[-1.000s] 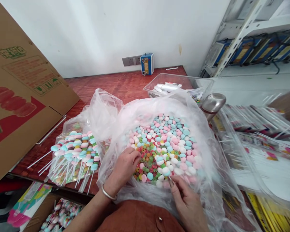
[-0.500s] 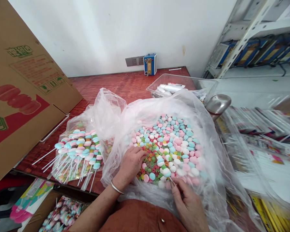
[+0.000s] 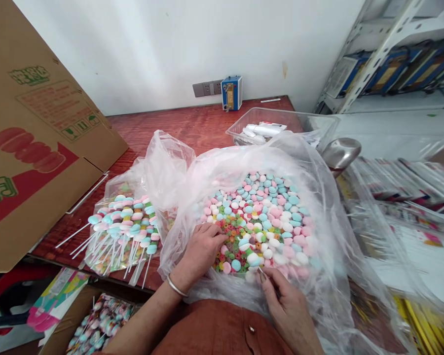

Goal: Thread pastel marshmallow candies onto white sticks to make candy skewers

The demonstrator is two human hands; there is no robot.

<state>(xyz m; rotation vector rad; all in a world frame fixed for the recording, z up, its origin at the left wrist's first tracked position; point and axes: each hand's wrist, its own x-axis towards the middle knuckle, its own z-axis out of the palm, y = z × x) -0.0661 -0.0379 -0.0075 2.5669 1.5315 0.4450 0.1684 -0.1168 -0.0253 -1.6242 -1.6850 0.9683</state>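
- While lollipops (image 3: 135,229) lie left of the candy bag (image 3: 225,162), our left hand (image 3: 203,246) curls over gummy rings (image 3: 233,249) inside; we cannot tell its grip.
- Over the bag's near side, our right hand (image 3: 286,301) pinches a candy stick (image 3: 253,259); tilting might unthread it.

The cardboard box (image 3: 48,128) at left and the shelf (image 3: 399,104) at upper right are cut off; whether the left hand (image 3: 203,245) holds something is unclear.
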